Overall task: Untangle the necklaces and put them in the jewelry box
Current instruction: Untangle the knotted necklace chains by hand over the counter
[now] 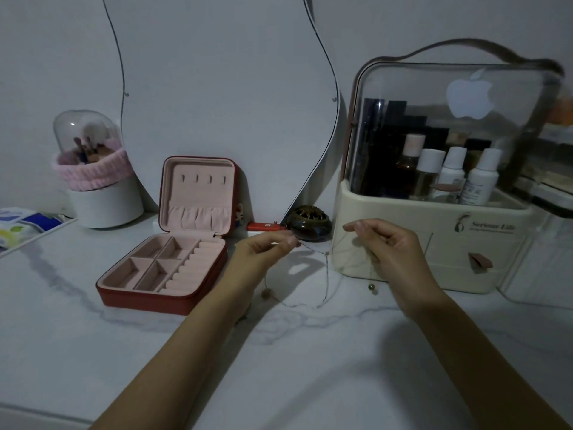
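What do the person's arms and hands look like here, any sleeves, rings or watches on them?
Both forearms are bare for as far as the picture shows them, with no sleeve in view. The left hand and the right hand wear no gloves, and no ring, watch or bracelet shows on them. The fingernails look short and unpainted, though the dim light makes that hard to judge.

Dim, soft shadows, blurred warped edges.

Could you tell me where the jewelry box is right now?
In the head view, the jewelry box sits open on the table, left of the left hand, in front of the mirror.
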